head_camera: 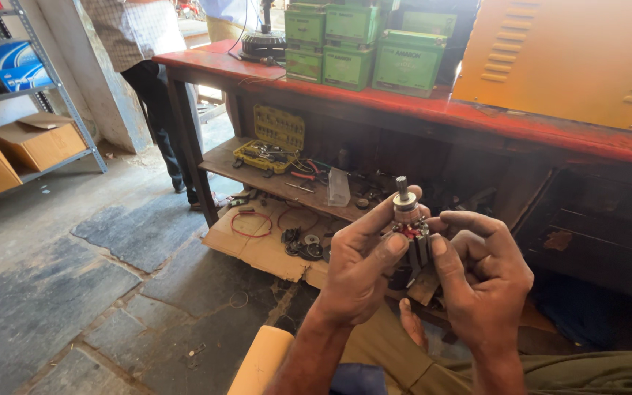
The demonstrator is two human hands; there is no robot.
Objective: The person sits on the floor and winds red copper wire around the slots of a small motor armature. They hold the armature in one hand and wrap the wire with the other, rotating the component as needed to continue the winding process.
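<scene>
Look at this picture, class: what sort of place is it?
Probably a repair workshop: a red workbench stacked with green boxes, an open yellow tool case underneath, and both hands holding a small motor armature.

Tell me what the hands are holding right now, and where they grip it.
Both the left hand and right hand hold a small motor armature upright by its dark lower body; shaft end stays free.

Workbench top (404,102) across the upper middle is worn red, with green boxes (352,44) stacked on it and an orange-yellow louvred panel (572,58) at upper right. Yellow tool case (268,150) sits on the brown shelf below. Upper left has tan cardboard boxes (38,143) and a blue-and-white box (12,62). Floor (74,292) is grey stone. The part (409,227) at centre is silvery metal with bits of red.
</scene>
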